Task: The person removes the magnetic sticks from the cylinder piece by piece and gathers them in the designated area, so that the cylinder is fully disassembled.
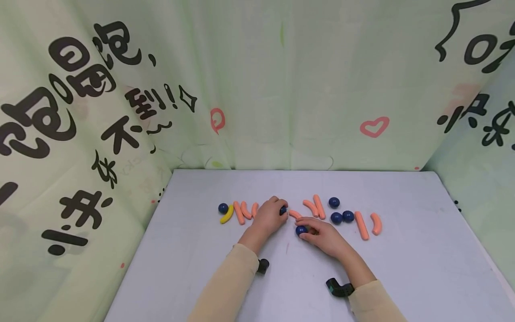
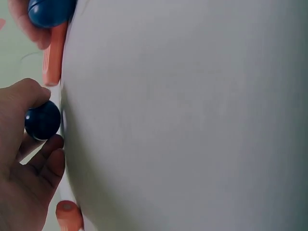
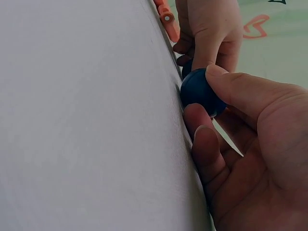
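Observation:
My left hand pinches a dark blue ball between thumb and fingers, low over the white table. In the left wrist view that ball sits between the thumb and curled fingers. To its right, my right hand holds another dark blue ball by thumb and fingers. The right wrist view shows this ball close to the tabletop, with the left hand just beyond. A curved pinkish-orange sausage-shaped piece lies between the hands, partly behind the right fingers.
Left of the hands lie a blue ball, a yellow banana-shaped piece and several orange sausage-shaped pieces. Rightward are more orange pieces and three blue balls. A printed curtain hangs behind the table.

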A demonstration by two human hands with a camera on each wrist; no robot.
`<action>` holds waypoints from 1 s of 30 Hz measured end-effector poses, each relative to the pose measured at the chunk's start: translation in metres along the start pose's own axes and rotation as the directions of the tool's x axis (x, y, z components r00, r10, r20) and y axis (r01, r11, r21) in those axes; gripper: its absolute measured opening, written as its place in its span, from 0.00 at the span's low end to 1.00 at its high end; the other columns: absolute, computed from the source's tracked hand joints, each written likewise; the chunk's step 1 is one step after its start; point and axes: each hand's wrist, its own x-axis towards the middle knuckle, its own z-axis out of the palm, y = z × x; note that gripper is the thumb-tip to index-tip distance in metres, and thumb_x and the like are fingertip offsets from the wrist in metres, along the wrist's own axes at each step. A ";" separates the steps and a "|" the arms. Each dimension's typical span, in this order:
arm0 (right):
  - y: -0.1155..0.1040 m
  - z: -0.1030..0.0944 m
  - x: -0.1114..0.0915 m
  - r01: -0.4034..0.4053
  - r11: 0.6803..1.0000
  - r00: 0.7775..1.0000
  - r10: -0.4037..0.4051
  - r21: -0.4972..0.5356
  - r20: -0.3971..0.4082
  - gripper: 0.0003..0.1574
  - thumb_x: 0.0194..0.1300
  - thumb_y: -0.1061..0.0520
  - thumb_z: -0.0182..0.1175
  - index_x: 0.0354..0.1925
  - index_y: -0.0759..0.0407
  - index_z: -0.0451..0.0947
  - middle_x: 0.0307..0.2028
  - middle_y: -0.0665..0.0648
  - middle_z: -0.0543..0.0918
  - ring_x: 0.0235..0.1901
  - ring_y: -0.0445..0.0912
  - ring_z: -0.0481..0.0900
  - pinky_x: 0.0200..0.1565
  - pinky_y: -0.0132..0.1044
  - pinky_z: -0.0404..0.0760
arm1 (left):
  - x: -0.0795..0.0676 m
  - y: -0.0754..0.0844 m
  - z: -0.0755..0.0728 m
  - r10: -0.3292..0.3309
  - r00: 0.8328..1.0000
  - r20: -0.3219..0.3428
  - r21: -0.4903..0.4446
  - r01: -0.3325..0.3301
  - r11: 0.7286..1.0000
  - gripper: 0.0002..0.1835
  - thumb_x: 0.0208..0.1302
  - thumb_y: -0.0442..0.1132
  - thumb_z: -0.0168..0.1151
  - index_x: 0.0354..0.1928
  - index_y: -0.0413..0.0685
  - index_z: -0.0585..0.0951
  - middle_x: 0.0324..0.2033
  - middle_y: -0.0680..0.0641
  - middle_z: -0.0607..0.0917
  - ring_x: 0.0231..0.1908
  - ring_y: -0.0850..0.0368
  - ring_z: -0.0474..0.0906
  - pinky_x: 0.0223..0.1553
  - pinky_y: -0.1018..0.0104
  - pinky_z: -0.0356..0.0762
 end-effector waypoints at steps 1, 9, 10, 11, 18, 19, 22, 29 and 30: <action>0.000 0.000 0.000 0.006 1.000 1.000 -0.006 -0.001 -0.001 0.24 0.64 0.47 0.67 0.58 0.35 0.79 0.62 0.45 0.78 0.37 0.42 0.76 0.40 0.33 0.76 | 0.000 -0.002 -0.001 -0.007 1.000 -0.002 0.008 0.007 1.000 0.16 0.69 0.49 0.59 0.56 0.59 0.80 0.53 0.52 0.79 0.51 0.55 0.79 0.54 0.60 0.78; 0.001 0.000 0.000 0.029 1.000 1.000 -0.029 -0.004 -0.002 0.23 0.64 0.47 0.67 0.57 0.36 0.79 0.61 0.44 0.78 0.36 0.42 0.76 0.39 0.32 0.76 | -0.002 -0.019 -0.013 -0.036 0.999 -0.035 0.075 0.039 0.996 0.18 0.69 0.49 0.60 0.59 0.59 0.80 0.55 0.51 0.81 0.56 0.52 0.78 0.61 0.57 0.74; 0.001 0.000 0.000 0.028 1.000 1.000 -0.028 -0.004 -0.003 0.23 0.64 0.47 0.67 0.57 0.36 0.79 0.61 0.44 0.78 0.36 0.42 0.75 0.38 0.32 0.76 | -0.002 -0.021 -0.014 -0.034 0.999 -0.038 0.082 0.038 0.996 0.18 0.69 0.49 0.60 0.59 0.58 0.80 0.55 0.51 0.81 0.57 0.52 0.77 0.63 0.56 0.73; 0.001 0.000 0.001 0.027 1.000 1.000 -0.027 -0.004 -0.004 0.23 0.64 0.47 0.67 0.57 0.36 0.79 0.61 0.44 0.78 0.36 0.42 0.75 0.38 0.32 0.75 | -0.002 -0.023 -0.015 -0.033 0.999 -0.040 0.093 0.036 0.995 0.18 0.70 0.49 0.60 0.59 0.58 0.80 0.55 0.50 0.81 0.57 0.52 0.77 0.64 0.56 0.71; 0.001 0.000 0.001 -0.003 1.000 1.000 0.003 0.016 0.002 0.23 0.63 0.48 0.67 0.57 0.33 0.79 0.61 0.43 0.79 0.37 0.43 0.75 0.38 0.33 0.75 | -0.005 -0.033 -0.020 -0.051 0.996 -0.067 0.159 0.062 0.985 0.17 0.69 0.48 0.60 0.58 0.60 0.81 0.53 0.51 0.82 0.52 0.51 0.77 0.55 0.57 0.76; 0.001 0.000 0.001 -0.005 1.000 1.000 0.005 0.015 0.003 0.23 0.64 0.48 0.67 0.57 0.33 0.79 0.59 0.43 0.79 0.37 0.43 0.75 0.38 0.33 0.75 | -0.005 -0.034 -0.021 -0.055 0.996 -0.075 0.166 0.066 0.984 0.16 0.69 0.48 0.61 0.57 0.60 0.81 0.53 0.51 0.83 0.51 0.51 0.77 0.54 0.57 0.76; 0.001 0.000 -0.001 -0.004 1.000 1.000 0.004 0.008 0.004 0.23 0.64 0.49 0.67 0.57 0.33 0.78 0.56 0.41 0.81 0.37 0.42 0.76 0.40 0.33 0.76 | -0.007 -0.037 -0.024 -0.062 0.994 -0.093 0.194 0.080 0.978 0.16 0.68 0.48 0.62 0.56 0.60 0.82 0.52 0.52 0.83 0.52 0.50 0.76 0.55 0.56 0.75; 0.001 0.000 -0.003 0.031 0.999 1.000 -0.031 -0.009 -0.005 0.23 0.66 0.50 0.65 0.59 0.34 0.78 0.57 0.43 0.81 0.37 0.41 0.76 0.40 0.33 0.76 | -0.008 -0.046 -0.025 -0.057 0.993 -0.105 0.226 0.080 0.971 0.17 0.68 0.48 0.62 0.58 0.60 0.81 0.53 0.51 0.83 0.53 0.48 0.76 0.57 0.55 0.74; 0.001 0.000 -0.003 0.027 1.000 1.000 -0.027 -0.006 -0.006 0.23 0.66 0.50 0.66 0.58 0.33 0.78 0.57 0.42 0.81 0.37 0.41 0.77 0.41 0.33 0.76 | -0.008 -0.046 -0.025 -0.057 0.993 -0.107 0.226 0.080 0.971 0.17 0.68 0.48 0.62 0.58 0.60 0.81 0.53 0.51 0.83 0.53 0.48 0.76 0.57 0.54 0.74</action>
